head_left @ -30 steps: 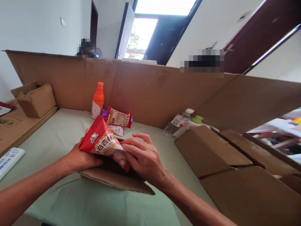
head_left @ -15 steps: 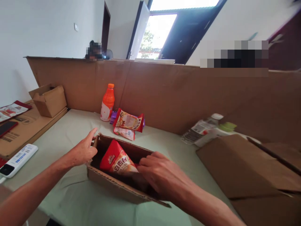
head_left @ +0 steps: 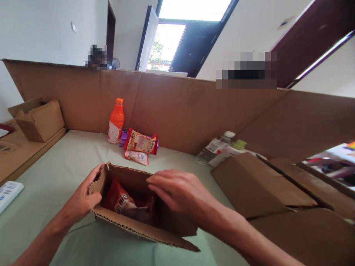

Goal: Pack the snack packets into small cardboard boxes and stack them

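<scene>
A small open cardboard box (head_left: 130,229) sits on the pale green table in front of me. A red snack packet (head_left: 118,201) lies inside it. My left hand (head_left: 83,197) grips the box's left flap, fingers curled round its edge. My right hand (head_left: 177,192) hovers over the box's right side, fingers together and bent down, holding nothing that I can see. Behind the box lie two more snack packets (head_left: 140,146) and an orange drink bottle (head_left: 115,121) stands upright.
A tall cardboard wall (head_left: 177,107) runs along the back of the table. Flattened cardboard boxes (head_left: 257,184) lie at the right, with plastic bottles (head_left: 215,147) beside them. A small folded box (head_left: 39,118) stands at the left, a white device (head_left: 8,190) near the left edge.
The red packet went from both hands down into the box. My left hand moved to grip the left flap. My right hand let go and rose over the box.
</scene>
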Tool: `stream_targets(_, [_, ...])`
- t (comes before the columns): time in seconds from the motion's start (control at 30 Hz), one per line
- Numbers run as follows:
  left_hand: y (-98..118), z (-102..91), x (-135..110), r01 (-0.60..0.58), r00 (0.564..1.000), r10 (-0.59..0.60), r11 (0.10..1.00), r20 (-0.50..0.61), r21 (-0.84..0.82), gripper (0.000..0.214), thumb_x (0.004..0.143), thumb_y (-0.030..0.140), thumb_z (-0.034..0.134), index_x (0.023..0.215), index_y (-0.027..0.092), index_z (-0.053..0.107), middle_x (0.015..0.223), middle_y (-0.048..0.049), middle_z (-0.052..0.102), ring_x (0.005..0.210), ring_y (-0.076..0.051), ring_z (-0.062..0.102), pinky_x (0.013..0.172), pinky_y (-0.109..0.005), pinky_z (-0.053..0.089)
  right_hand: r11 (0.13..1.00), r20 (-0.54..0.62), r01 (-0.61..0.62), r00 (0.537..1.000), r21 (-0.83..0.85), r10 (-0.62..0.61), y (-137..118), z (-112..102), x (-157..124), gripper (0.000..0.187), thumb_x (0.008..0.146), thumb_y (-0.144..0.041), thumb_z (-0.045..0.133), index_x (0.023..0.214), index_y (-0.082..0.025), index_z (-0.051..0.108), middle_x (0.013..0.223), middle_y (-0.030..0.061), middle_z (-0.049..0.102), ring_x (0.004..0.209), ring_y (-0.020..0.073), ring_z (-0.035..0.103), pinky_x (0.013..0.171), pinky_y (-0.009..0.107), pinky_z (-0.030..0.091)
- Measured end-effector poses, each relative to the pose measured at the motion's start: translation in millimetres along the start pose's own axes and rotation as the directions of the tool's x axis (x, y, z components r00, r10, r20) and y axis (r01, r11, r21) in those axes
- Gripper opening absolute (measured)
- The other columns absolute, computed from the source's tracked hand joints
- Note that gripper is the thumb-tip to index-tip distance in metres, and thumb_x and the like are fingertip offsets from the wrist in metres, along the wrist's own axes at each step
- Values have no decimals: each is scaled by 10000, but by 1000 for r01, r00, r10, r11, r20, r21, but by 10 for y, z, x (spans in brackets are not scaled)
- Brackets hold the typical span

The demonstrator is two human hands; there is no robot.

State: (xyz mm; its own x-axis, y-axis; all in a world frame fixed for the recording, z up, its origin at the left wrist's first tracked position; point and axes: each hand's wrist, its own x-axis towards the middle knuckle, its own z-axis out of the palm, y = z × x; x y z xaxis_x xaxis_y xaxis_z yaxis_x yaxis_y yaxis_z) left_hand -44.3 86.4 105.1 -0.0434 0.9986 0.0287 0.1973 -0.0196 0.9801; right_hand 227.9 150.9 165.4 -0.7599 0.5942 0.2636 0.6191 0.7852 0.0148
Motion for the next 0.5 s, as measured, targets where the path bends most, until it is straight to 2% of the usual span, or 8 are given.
stream_targets(0.07, [-124,64,-47,32,991,-44,995,-124,-98,757,751,353,658,1467,175,490,1517,-112,526,1420,-365,453,1208,-486,342,995,-206,-71,975,64,83,196,-57,23,253,982,-220,516,895,-211,754,896,51,775,796,195,715,727,289,510])
stream_targets(0.13, [-255,149,-95,62,967,-112,975,-231,-213,756,820,480,654,1479,162,466,1486,-124,557,1400,-357,481,1184,-475,383,980,-257,-171,947,102,192,424,-29,137,264,984,-245,500,941,-214,759,932,52,779,811,196,712,732,291,511])
stream_targets(0.2, [-391,227,-142,53,943,-138,961,-304,-272,765,865,554,623,1493,157,441,1464,-126,574,1406,-342,478,1169,-454,407,958,-190,-282,939,56,288,666,101,340,265,968,-224,500,1000,-210,763,1012,64,779,889,210,708,772,300,506])
stream_targets(0.27, [-530,278,-182,14,926,-112,964,-361,-264,741,879,563,615,1482,161,459,1446,-121,587,1428,-336,452,1171,-441,407,928,-111,-370,925,-45,363,897,296,605,285,941,-166,505,1074,-194,756,1115,86,762,1023,236,676,848,319,484])
stream_targets(0.33, [-659,301,-209,-18,919,-82,969,-386,-248,704,885,553,612,1465,173,487,1421,-116,605,1422,-344,457,1175,-464,403,902,-81,-416,909,-114,409,1087,495,886,323,918,-130,515,1151,-173,733,1199,118,732,1121,270,628,896,346,452])
stream_targets(0.43, [-789,304,-231,-37,920,-67,966,-387,-255,688,866,563,623,1452,219,518,1401,-93,621,1400,-372,477,1194,-541,374,883,-85,-447,894,-145,439,1234,731,1209,347,945,-142,469,1196,-134,707,1218,172,706,1122,305,608,873,375,429])
stream_targets(0.5, [-816,304,-235,-35,916,-67,969,-395,-244,707,823,582,659,1436,248,544,1402,-78,625,1400,-395,468,1203,-574,356,892,-45,-426,904,-153,424,1224,867,1297,348,977,-163,424,1160,-151,720,1174,156,716,1053,276,631,816,345,424])
